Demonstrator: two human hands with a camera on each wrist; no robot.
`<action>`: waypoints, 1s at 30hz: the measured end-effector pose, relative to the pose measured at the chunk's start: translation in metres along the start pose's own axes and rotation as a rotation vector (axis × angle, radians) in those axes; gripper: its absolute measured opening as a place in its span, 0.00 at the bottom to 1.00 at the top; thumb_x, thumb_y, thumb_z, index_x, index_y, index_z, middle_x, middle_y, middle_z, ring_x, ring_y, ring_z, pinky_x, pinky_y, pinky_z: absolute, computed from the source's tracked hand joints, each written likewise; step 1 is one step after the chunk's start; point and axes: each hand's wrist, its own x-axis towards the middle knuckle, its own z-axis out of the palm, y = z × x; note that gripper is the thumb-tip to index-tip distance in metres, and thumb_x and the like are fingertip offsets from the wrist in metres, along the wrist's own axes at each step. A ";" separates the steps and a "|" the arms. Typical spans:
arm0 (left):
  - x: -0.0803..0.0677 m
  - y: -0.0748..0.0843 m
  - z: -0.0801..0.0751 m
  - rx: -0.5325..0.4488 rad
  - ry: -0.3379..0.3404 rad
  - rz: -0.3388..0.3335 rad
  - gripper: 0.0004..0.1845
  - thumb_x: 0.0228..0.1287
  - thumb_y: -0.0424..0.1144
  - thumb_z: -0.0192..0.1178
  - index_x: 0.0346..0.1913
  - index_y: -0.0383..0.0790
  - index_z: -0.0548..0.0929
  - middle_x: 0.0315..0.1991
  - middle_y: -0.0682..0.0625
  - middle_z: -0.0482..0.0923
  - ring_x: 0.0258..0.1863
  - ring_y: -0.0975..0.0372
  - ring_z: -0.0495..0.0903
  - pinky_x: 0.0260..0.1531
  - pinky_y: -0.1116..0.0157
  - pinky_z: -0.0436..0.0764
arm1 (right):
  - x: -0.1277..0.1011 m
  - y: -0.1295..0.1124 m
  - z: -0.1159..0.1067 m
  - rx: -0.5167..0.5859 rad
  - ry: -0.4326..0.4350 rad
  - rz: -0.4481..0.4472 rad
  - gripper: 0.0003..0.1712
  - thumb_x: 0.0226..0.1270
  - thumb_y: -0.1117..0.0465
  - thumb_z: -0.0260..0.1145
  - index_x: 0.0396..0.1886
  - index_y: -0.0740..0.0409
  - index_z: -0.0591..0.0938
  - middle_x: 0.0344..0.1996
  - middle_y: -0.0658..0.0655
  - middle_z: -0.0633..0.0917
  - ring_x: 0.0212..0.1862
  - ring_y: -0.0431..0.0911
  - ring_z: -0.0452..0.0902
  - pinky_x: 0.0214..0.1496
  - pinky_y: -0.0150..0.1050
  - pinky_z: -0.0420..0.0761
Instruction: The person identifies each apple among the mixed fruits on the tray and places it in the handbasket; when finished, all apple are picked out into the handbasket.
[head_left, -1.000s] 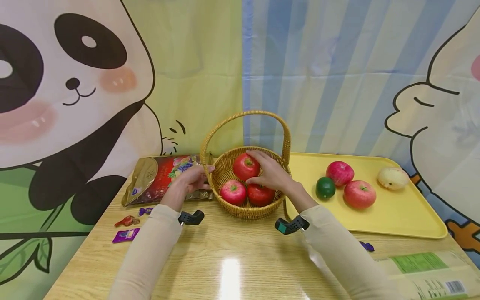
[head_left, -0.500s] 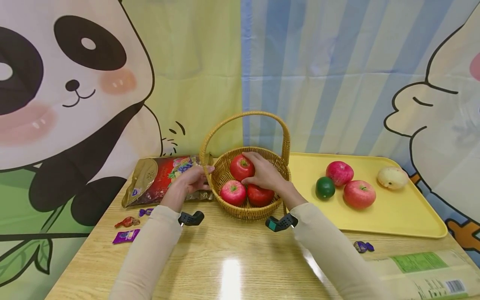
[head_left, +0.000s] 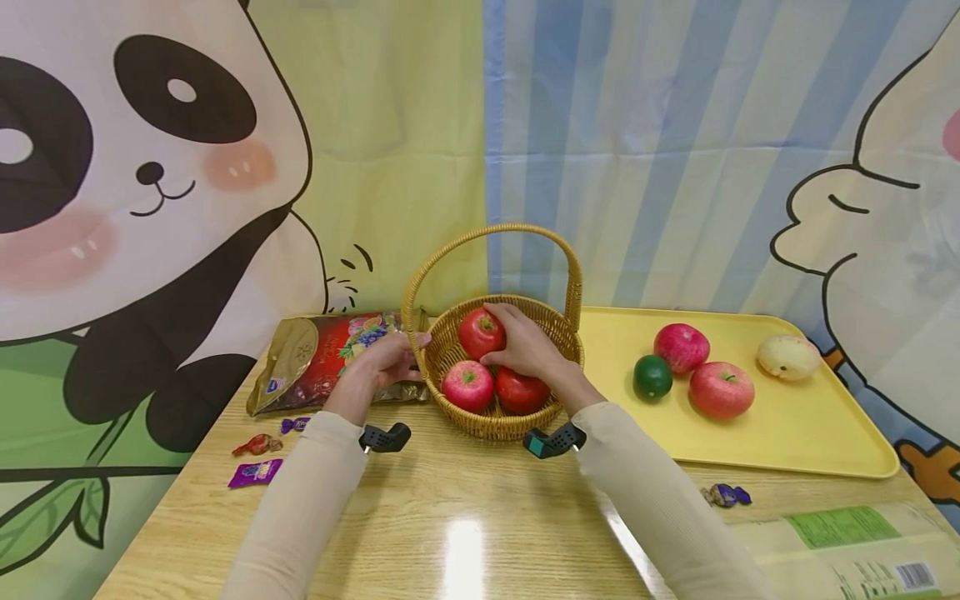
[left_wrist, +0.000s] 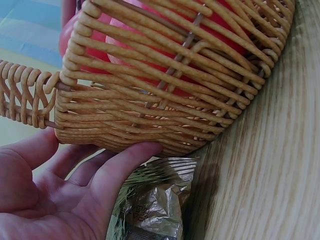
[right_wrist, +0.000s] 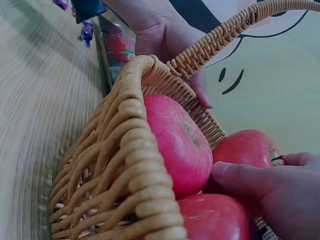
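**Apple set into a steadied basket**

Atop two apples in the basket (head_left: 491, 367), near the table's back edge, sits an apple (head_left: 481, 332) gripped by the right hand (head_left: 525, 346). Flat against the basket's side, the left hand (head_left: 382, 362) seemingly steadies it beside a snack bag (head_left: 318, 358).

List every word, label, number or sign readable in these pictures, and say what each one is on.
No text can be read with certainty.
Red and gold snack bag: printed fruit art and a small blue badge, lettering too small to read.
Clear package with a green label: green panel and a barcode, print blurred.
Purple candy wrapper: markings too small.
Foil bag under the left hand: dark print, blurred.
Wicker basket, yellow tray: no text.
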 end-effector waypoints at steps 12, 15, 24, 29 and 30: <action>-0.009 0.012 0.012 0.014 0.050 -0.061 0.23 0.75 0.40 0.49 0.64 0.28 0.66 0.63 0.34 0.70 0.60 0.48 0.75 0.45 0.57 0.84 | 0.011 -0.004 0.013 0.012 -0.008 0.051 0.52 0.52 0.54 0.77 0.74 0.54 0.61 0.70 0.59 0.66 0.68 0.56 0.67 0.68 0.54 0.69; -0.008 0.011 0.011 0.015 0.054 -0.056 0.23 0.75 0.41 0.49 0.65 0.29 0.66 0.64 0.33 0.68 0.60 0.48 0.74 0.46 0.56 0.83 | 0.013 -0.003 0.017 0.011 -0.011 0.058 0.51 0.53 0.54 0.76 0.74 0.54 0.61 0.70 0.59 0.66 0.68 0.57 0.67 0.68 0.56 0.69; 0.005 0.001 0.006 0.015 0.079 -0.052 0.24 0.76 0.42 0.48 0.66 0.29 0.66 0.64 0.33 0.69 0.55 0.52 0.77 0.49 0.52 0.81 | 0.014 -0.003 0.020 -0.017 -0.019 0.055 0.50 0.54 0.53 0.76 0.74 0.52 0.61 0.70 0.59 0.66 0.67 0.58 0.68 0.67 0.57 0.69; 0.005 0.001 0.006 0.013 0.081 -0.054 0.22 0.76 0.41 0.48 0.64 0.29 0.67 0.62 0.34 0.71 0.57 0.50 0.75 0.49 0.53 0.81 | 0.015 -0.002 0.021 -0.019 -0.056 0.083 0.49 0.56 0.52 0.75 0.74 0.49 0.60 0.71 0.57 0.65 0.66 0.58 0.69 0.66 0.57 0.70; 0.005 0.001 0.005 0.014 0.081 -0.055 0.22 0.76 0.41 0.48 0.64 0.29 0.68 0.61 0.34 0.71 0.57 0.50 0.75 0.48 0.53 0.81 | 0.015 -0.002 0.021 -0.017 -0.064 0.089 0.49 0.56 0.52 0.74 0.74 0.48 0.60 0.71 0.57 0.65 0.66 0.58 0.69 0.66 0.57 0.71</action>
